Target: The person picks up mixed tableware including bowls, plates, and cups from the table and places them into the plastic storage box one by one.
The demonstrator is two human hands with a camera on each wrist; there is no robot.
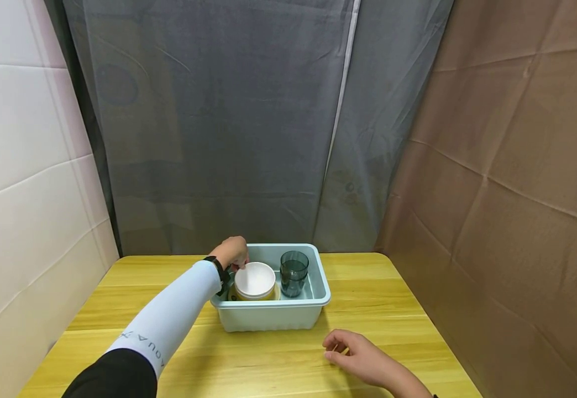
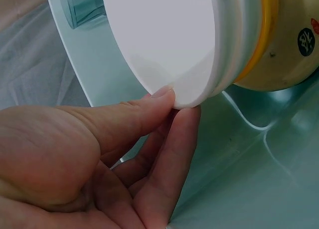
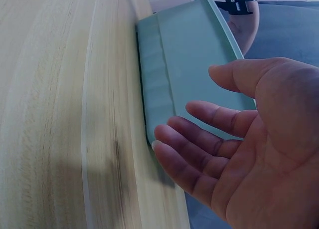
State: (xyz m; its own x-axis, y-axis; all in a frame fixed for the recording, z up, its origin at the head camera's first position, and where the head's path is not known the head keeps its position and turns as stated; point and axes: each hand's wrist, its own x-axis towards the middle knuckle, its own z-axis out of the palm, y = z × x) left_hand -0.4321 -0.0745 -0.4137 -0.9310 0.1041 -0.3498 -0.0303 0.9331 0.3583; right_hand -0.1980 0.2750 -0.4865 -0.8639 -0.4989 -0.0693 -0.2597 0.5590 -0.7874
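My left hand point(image 1: 234, 252) reaches into a pale green plastic tub point(image 1: 271, 318). Between thumb and fingers it pinches the rim of a white bowl point(image 1: 255, 279), as the left wrist view shows up close. Below that bowl are more stacked rims, one of them yellow, over a cream plate point(image 2: 294, 49) with printed marks. Dark tinted glasses point(image 1: 293, 273), seemingly two stacked, stand to the right inside the tub. Over the table in front of the tub, my right hand point(image 1: 355, 354) hangs with loosely curled fingers and holds nothing.
The tub sits near the back edge of a wooden table point(image 1: 368, 298). A grey curtain point(image 1: 219, 127) hangs behind it, a white sheet point(image 1: 30, 149) on the left and a brown sheet point(image 1: 517, 193) on the right.
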